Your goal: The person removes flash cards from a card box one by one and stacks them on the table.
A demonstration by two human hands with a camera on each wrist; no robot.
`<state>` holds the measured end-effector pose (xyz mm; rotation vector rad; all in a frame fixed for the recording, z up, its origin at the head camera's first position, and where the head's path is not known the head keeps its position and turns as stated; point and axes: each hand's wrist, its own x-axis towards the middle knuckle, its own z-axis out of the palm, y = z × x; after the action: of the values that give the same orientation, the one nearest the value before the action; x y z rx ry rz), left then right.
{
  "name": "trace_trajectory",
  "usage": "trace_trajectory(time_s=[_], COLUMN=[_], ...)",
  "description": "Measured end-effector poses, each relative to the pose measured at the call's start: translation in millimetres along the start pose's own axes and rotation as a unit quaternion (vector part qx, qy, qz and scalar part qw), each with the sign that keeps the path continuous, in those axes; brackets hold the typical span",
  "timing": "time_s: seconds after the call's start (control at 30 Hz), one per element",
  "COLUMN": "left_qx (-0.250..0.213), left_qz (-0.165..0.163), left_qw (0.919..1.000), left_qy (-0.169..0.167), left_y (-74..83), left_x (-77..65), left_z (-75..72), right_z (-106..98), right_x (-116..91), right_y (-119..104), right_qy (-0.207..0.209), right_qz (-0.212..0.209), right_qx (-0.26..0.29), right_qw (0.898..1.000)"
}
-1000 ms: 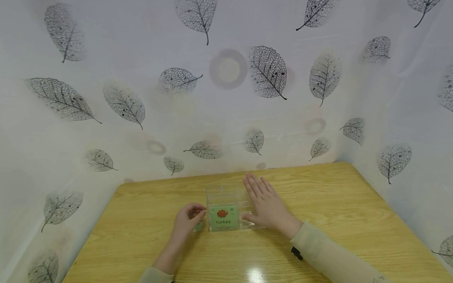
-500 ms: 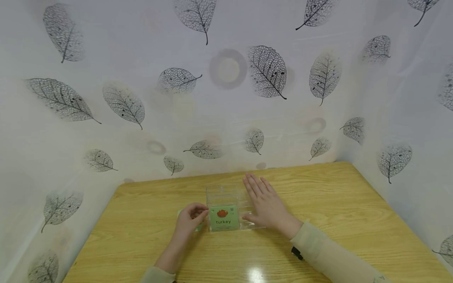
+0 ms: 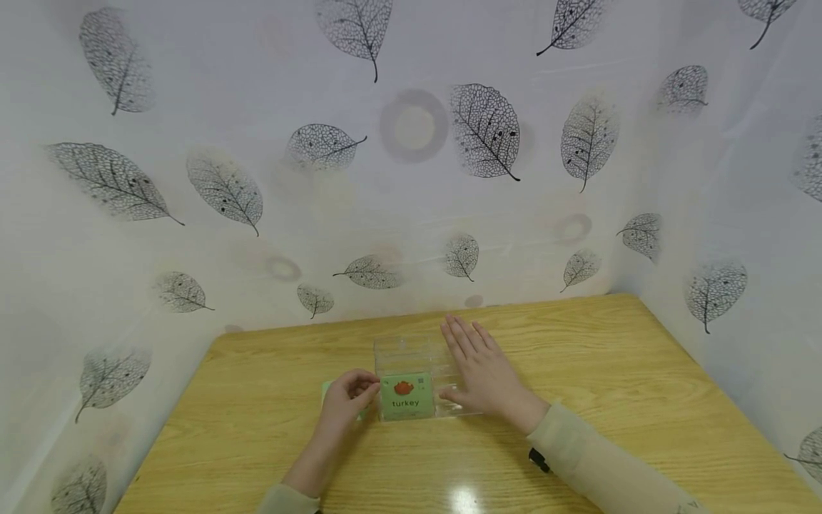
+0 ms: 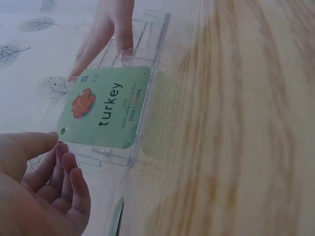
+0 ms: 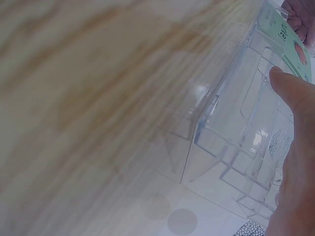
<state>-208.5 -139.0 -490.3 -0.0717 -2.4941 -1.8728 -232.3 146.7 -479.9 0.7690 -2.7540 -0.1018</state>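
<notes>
My left hand (image 3: 343, 400) pinches the upper left corner of a green flash card (image 4: 106, 109) between thumb and forefinger, close to a small punched hole. Printed on the card are a roast turkey picture and the word "turkey". It lies in the left section of a clear plastic card holder (image 5: 231, 113). On the holder's right part rests my right hand (image 3: 486, 375), its fingers straight and the thumb pointing toward the card. Partly hidden below my left hand is more green card (image 4: 117, 216), lying on the table. In the right wrist view, several green card edges show stacked.
The wooden table (image 3: 578, 371) extends around both hands. White sheeting (image 3: 411, 207) with a printed leaf pattern rises behind the table and at its sides. Light glares off the tabletop near the front.
My left hand has shifted slightly right, onto the turkey card's corner. More of the green card to the left of that hand shows. My right hand has stayed still.
</notes>
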Motion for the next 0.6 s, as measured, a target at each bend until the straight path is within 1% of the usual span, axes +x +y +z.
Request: trace_trajectory(time_s=[0.2, 0.43, 0.6], left_qx=[0.006, -0.002, 0.010], left_qz=[0.000, -0.005, 0.001], left_qw=[1.0000, 1.0000, 0.9999], left_qy=[-0.001, -0.005, 0.000], left_y=[0.0, -0.5, -2.2], left_x=[-0.1, -1.1, 0.4], left_z=[0.9, 2.1, 2.8], right_z=[-0.6, -1.1, -1.4], right_x=[0.0, 0.0, 0.0], right_y=[-0.4, -0.8, -1.0], right_qy=[-0.002, -0.004, -0.001], right_qz=[0.000, -0.002, -0.001], right_qx=[-0.005, -0.004, 0.001], right_qw=[1.000, 1.000, 1.000])
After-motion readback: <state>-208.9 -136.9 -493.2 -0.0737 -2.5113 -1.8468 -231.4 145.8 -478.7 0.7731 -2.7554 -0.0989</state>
